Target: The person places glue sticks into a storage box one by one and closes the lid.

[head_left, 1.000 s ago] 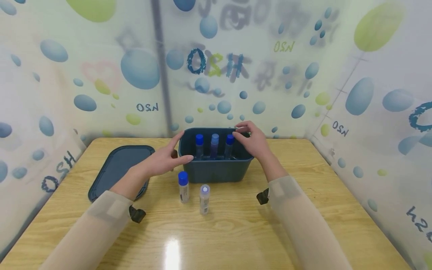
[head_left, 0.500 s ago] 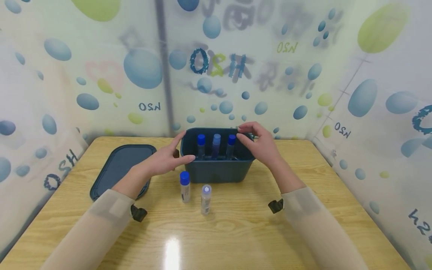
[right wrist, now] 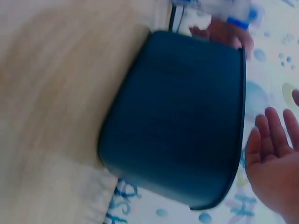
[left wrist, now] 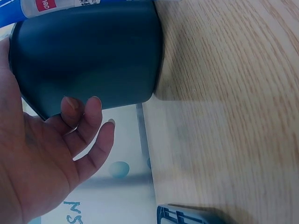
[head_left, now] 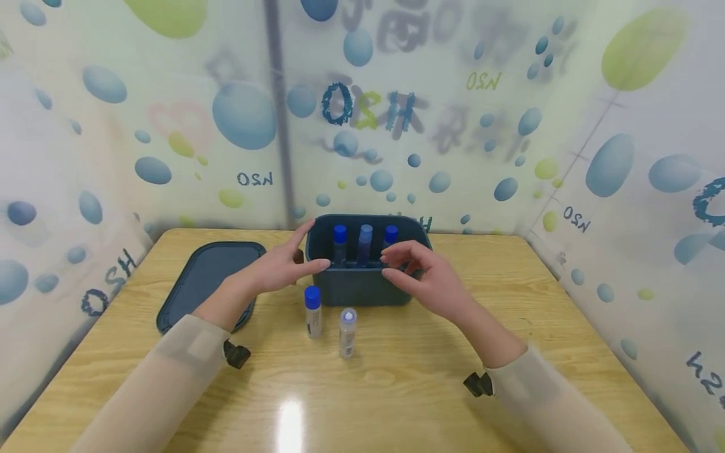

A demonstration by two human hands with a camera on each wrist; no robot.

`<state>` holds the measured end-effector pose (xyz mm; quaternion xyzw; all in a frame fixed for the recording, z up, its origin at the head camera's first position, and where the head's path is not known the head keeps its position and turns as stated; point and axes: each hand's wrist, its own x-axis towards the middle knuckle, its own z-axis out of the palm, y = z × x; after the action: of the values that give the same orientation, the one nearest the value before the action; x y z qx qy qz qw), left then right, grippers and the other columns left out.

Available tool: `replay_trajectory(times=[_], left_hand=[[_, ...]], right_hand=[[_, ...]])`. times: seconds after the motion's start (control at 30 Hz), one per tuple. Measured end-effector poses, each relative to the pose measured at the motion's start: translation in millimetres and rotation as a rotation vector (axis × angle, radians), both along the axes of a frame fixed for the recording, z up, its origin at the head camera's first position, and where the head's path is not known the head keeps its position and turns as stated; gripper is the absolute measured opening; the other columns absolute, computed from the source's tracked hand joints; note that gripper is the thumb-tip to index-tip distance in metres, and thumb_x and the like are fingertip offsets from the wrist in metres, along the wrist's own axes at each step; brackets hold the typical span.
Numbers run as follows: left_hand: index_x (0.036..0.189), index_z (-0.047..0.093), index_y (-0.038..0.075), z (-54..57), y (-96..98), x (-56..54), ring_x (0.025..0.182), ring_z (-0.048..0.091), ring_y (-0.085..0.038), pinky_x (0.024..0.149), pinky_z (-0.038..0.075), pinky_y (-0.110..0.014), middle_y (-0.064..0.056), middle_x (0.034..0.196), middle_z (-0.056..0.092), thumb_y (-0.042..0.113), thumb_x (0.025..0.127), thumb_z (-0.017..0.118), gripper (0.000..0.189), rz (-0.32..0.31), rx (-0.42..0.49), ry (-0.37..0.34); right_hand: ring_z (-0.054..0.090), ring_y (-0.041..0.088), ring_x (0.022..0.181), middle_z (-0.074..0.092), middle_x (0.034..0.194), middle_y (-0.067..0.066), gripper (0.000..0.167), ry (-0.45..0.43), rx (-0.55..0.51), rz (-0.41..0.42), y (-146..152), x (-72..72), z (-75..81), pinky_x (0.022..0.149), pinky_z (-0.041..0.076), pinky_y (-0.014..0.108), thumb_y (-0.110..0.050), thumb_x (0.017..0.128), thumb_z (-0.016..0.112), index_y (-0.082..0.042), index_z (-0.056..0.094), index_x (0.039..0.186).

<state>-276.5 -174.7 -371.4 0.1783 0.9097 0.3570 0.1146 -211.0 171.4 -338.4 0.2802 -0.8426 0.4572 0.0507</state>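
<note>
Wall (head_left: 464, 170): bubble-printed.
Table (head_left: 396, 402): wooden.
Bin (head_left: 359, 289): uncovered, toward the table's back.
Lid (head_left: 209, 274): flat, left of the bin.
Left hand (head_left: 281, 261): spread wide at the bin's rim; light pressure should steady it for us.
Right hand (head_left: 427, 277): half curved, apparently holding nothing, by the bin's front; we should dip straight down.
Inner tubes (head_left: 364, 244): three, standing inside.
Front tubes (head_left: 313, 314): two, upright outside; we should clear them.
</note>
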Motion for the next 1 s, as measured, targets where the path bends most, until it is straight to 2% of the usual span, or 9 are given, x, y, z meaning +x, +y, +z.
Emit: replay_trajectory(times=[0.1,0.2,0.37,0.5,0.6,0.7,0.87,1.0], left_hand=[[0.176,-0.009,0.042,-0.1,1.5,-1.2,0.085,0.068,-0.039,0.069,0.051,-0.04,-0.02,0.099,0.07,0.079,0.099,0.062,0.111,0.004,-0.003,0.003],[0.176,-0.009,0.042,0.4,2.0,-1.5,0.088,0.069,-0.039,0.071,0.052,-0.039,-0.021,0.101,0.071,0.08,0.098,0.061,0.111,0.012,-0.009,0.005],[0.176,-0.009,0.041,-0.1,1.6,-2.4,0.088,0.069,-0.037,0.072,0.053,-0.039,-0.02,0.102,0.071,0.08,0.098,0.061,0.112,0.012,-0.012,0.007],[0.177,-0.009,0.04,-0.3,1.0,-2.1,0.086,0.068,-0.033,0.073,0.053,-0.039,-0.02,0.103,0.072,0.08,0.098,0.061,0.112,0.009,-0.014,0.01],[0.177,-0.009,0.04,-0.2,1.0,-2.1,0.086,0.069,-0.032,0.074,0.054,-0.039,-0.02,0.104,0.073,0.08,0.099,0.061,0.112,0.008,-0.018,0.013],[0.177,-0.009,0.04,-0.3,1.0,-2.3,0.086,0.068,-0.03,0.074,0.054,-0.039,-0.02,0.105,0.073,0.08,0.099,0.061,0.112,0.007,-0.016,0.013],[0.176,-0.008,0.041,-0.1,1.1,-1.9,0.083,0.066,-0.027,0.073,0.053,-0.039,-0.021,0.103,0.071,0.079,0.099,0.062,0.111,0.009,-0.008,0.009],[0.177,-0.008,0.041,0.4,1.5,-1.5,0.083,0.065,-0.027,0.073,0.053,-0.039,-0.021,0.103,0.07,0.079,0.098,0.062,0.112,0.011,-0.006,0.006]], right_hand=[[0.07,0.021,0.114,0.074,0.134,0.013,0.035,-0.097,0.0,0.08,-6.3,7.9,-6.0,0.095,0.058,0.034,-0.02,0.105,0.077,-0.014,0.07,0.138],[0.069,0.021,0.117,0.072,0.139,0.015,0.042,-0.182,0.027,0.148,-12.6,11.9,-11.8,0.098,0.058,0.038,-0.022,0.105,0.078,-0.012,0.067,0.144],[0.068,0.024,0.119,0.069,0.144,0.014,0.048,-0.272,0.03,0.235,-20.0,14.2,-19.7,0.1,0.058,0.036,-0.021,0.104,0.078,-0.013,0.064,0.149],[0.068,0.033,0.123,0.068,0.146,0.013,0.05,-0.307,0.012,0.292,-23.7,14.6,-25.3,0.098,0.057,0.029,-0.021,0.103,0.08,-0.015,0.064,0.15],[0.067,0.036,0.124,0.066,0.148,0.016,0.05,-0.321,0.016,0.325,-26.3,14.3,-29.1,0.095,0.057,0.028,-0.021,0.103,0.08,-0.014,0.064,0.15],[0.068,0.033,0.121,0.069,0.144,0.014,0.046,-0.328,0.038,0.344,-29.6,14.7,-32.6,0.093,0.056,0.029,-0.02,0.104,0.079,-0.015,0.065,0.147],[0.068,0.022,0.112,0.072,0.128,0.001,0.039,-0.344,0.082,0.342,-33.9,16.0,-38.4,0.09,0.056,0.031,-0.019,0.104,0.078,-0.019,0.067,0.142],[0.067,0.02,0.11,0.071,0.126,-0.001,0.037,-0.345,0.102,0.328,-34.9,17.4,-40.7,0.091,0.056,0.032,-0.02,0.104,0.079,-0.021,0.067,0.139]])
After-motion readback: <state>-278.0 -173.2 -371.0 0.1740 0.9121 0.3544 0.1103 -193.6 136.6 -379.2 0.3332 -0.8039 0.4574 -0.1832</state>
